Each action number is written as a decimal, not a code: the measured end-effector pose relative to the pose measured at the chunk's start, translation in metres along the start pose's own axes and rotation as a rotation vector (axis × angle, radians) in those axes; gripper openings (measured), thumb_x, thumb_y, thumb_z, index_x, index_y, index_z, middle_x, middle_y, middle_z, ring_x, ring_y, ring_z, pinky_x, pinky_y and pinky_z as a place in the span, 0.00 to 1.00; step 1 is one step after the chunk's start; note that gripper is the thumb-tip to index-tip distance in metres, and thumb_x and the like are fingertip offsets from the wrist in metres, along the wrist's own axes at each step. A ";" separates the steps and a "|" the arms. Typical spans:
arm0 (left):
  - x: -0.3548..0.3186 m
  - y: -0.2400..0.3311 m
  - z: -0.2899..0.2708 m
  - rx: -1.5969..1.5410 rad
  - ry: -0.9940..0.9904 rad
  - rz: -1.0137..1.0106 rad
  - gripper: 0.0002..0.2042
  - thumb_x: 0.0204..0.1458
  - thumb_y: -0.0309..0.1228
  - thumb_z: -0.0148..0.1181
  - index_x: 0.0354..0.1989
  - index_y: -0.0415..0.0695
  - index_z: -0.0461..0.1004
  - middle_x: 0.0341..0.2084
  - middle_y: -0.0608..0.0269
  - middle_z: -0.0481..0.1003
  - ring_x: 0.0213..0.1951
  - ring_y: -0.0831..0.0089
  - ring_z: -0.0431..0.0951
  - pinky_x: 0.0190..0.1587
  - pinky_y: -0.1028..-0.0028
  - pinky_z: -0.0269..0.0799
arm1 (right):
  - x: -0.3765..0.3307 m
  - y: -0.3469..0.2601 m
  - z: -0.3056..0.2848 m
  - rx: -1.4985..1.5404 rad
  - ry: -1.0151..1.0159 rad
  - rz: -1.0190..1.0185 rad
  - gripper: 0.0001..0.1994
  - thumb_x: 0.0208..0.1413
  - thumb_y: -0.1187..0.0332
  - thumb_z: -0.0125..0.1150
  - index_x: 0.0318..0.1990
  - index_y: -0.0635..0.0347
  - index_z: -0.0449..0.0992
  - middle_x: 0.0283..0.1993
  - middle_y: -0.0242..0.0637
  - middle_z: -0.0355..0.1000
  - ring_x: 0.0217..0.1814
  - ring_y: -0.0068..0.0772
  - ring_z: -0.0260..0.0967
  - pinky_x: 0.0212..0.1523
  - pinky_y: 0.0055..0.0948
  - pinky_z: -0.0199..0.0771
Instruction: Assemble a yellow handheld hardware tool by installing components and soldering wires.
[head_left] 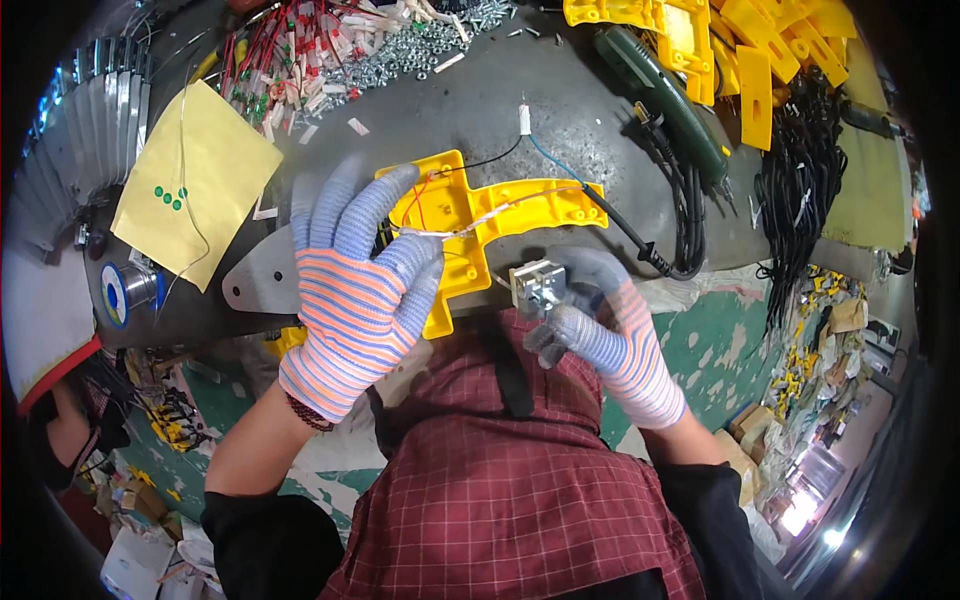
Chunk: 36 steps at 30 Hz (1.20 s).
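A yellow plastic housing half with a handle (455,215) lies open side up on the dark bench, with red, black and white-sleeved wires inside. My left hand (350,280), in a striped knit glove, lies over its left side. Its fingers are stretched and apart, the tips near the wires; its palm hides part of the housing. Below the handle, my gloved right hand (610,325) grips a small shiny boxy metal part (537,287) between thumb and fingers. A black cord (640,245) lies at the handle's end, and a blue and a black wire meet at a white connector (524,120).
A green electric screwdriver (665,100) lies at the right, near yellow housings (760,50) and black cords (805,180). Nuts and screws (425,50) are heaped at the back. Leftward are yellow paper (195,185), a solder spool (130,292), a grey metal plate (262,280) and stacked plates (90,140).
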<state>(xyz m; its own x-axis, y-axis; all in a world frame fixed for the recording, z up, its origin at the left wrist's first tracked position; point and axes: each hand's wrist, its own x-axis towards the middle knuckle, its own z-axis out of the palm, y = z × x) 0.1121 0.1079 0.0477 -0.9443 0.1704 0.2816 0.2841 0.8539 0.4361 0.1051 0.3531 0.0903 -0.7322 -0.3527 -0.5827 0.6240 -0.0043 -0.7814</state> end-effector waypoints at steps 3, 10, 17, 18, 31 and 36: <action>0.000 0.003 -0.004 0.027 -0.046 -0.006 0.06 0.42 0.34 0.66 0.30 0.52 0.80 0.57 0.55 0.70 0.63 0.42 0.60 0.66 0.40 0.46 | -0.001 0.009 -0.004 -0.344 0.081 -0.391 0.25 0.56 0.66 0.67 0.59 0.61 0.67 0.42 0.36 0.75 0.39 0.24 0.75 0.35 0.25 0.75; -0.002 0.000 -0.015 -0.035 -0.089 0.080 0.10 0.41 0.38 0.68 0.34 0.55 0.79 0.60 0.52 0.66 0.66 0.43 0.56 0.66 0.34 0.38 | 0.038 -0.027 0.004 -1.188 0.090 -0.911 0.15 0.45 0.65 0.69 0.43 0.48 0.80 0.36 0.43 0.72 0.32 0.45 0.74 0.32 0.37 0.76; -0.004 -0.001 -0.008 -0.006 -0.083 0.193 0.19 0.38 0.53 0.69 0.33 0.56 0.77 0.59 0.54 0.66 0.63 0.44 0.60 0.64 0.34 0.45 | 0.041 -0.026 0.001 -1.010 -0.105 -0.985 0.24 0.43 0.69 0.67 0.52 0.58 0.74 0.42 0.43 0.75 0.38 0.46 0.76 0.40 0.37 0.77; -0.005 -0.003 -0.006 -0.017 -0.087 0.220 0.18 0.38 0.52 0.69 0.32 0.55 0.76 0.59 0.54 0.67 0.62 0.44 0.61 0.63 0.36 0.48 | 0.042 -0.030 0.003 -1.012 -0.094 -0.919 0.24 0.43 0.70 0.67 0.52 0.59 0.73 0.42 0.43 0.75 0.39 0.47 0.76 0.41 0.37 0.77; 0.034 -0.012 0.009 -0.135 -0.107 0.553 0.17 0.39 0.48 0.67 0.26 0.49 0.72 0.48 0.54 0.74 0.53 0.50 0.72 0.59 0.45 0.62 | 0.036 -0.034 -0.011 -0.841 -0.136 -0.655 0.26 0.45 0.75 0.66 0.55 0.59 0.70 0.46 0.46 0.75 0.45 0.48 0.76 0.44 0.35 0.78; 0.064 -0.029 0.016 -0.205 -0.161 0.842 0.18 0.40 0.49 0.66 0.25 0.47 0.70 0.48 0.47 0.72 0.53 0.46 0.71 0.59 0.43 0.62 | 0.044 -0.034 -0.008 -1.086 -0.116 -0.843 0.26 0.46 0.72 0.68 0.56 0.57 0.71 0.46 0.45 0.75 0.45 0.47 0.76 0.41 0.35 0.79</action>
<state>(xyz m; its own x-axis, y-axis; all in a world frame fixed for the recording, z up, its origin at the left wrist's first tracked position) 0.0409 0.1015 0.0395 -0.4151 0.7839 0.4618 0.9061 0.3108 0.2869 0.0498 0.3457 0.0896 -0.7183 -0.6836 0.1295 -0.5562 0.4524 -0.6971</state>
